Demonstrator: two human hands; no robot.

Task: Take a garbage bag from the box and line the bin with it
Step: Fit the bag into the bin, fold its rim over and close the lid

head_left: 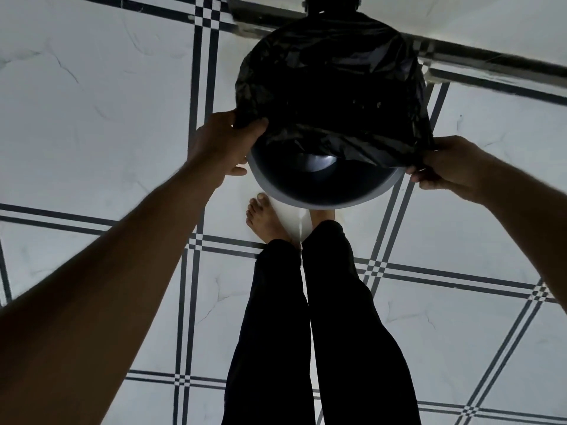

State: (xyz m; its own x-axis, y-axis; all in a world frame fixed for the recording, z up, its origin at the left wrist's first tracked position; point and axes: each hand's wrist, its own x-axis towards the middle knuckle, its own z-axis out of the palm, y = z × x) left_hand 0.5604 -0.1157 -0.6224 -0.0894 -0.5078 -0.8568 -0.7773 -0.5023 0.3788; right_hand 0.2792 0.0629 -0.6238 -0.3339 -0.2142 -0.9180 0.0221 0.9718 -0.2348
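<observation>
- the black garbage bag sits in the upper middle of the frame, draped over the far part of the round bin, whose pale near rim is bare along the bottom arc
- the left hand, at the left edge of the bin, has fingers and thumb curled on the bag's hem, pinching it against the rim
- the right hand, at the right edge of the bin, pinches the bag's hem in curled fingers just outside the rim
- the step in hand looks like stretching the mouth of the bag over the rim; it seems about half way round
- to do it well, i would keep both pinches on the hem, draw it toward the bottom of the frame and fold it down over the bare near rim, evenly on both sides so the far side does not slip off
- some slack should go down inside so the bag reaches the bottom
- the far rim is hidden under the bag, so i cannot tell whether it is hooked there
- the box is not in view
- the inside of the bin is dark; one bright patch shows, and i cannot tell what it is
- the dark shape at the top edge is cut off
</observation>
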